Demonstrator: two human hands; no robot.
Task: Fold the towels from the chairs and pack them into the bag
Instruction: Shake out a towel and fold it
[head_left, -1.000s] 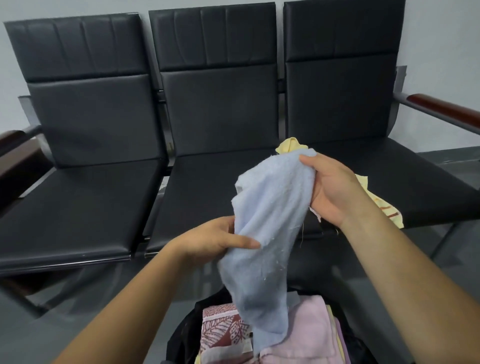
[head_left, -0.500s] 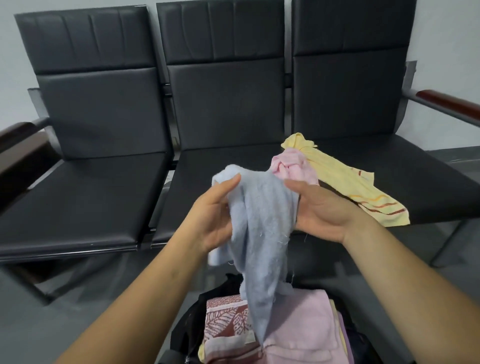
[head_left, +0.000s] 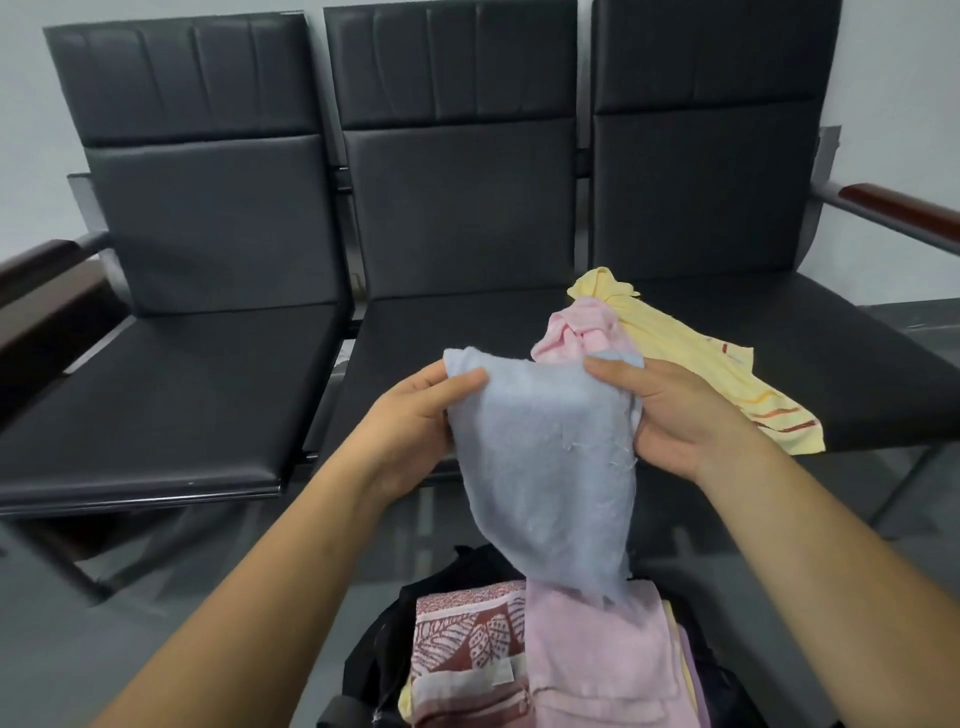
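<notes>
The left hand (head_left: 415, 410) and right hand (head_left: 685, 415) held a pale blue towel (head_left: 545, 467) between them in the air, in front of the middle seat of a row of black chairs (head_left: 208, 389). Each hand's fingers (head_left: 460, 382) were curled around an upper corner, pinching the cloth, and the rest hung down to a frayed point. That point hung over a folded pink towel (head_left: 587, 660) in the open black bag (head_left: 384, 639) on the floor, beside a maroon leaf-patterned towel (head_left: 467, 639); whether it touched could not be told. Behind the hands, a crumpled pink towel (head_left: 576, 332) and a yellow striped towel (head_left: 691, 364) lay touching on the seats.
</notes>
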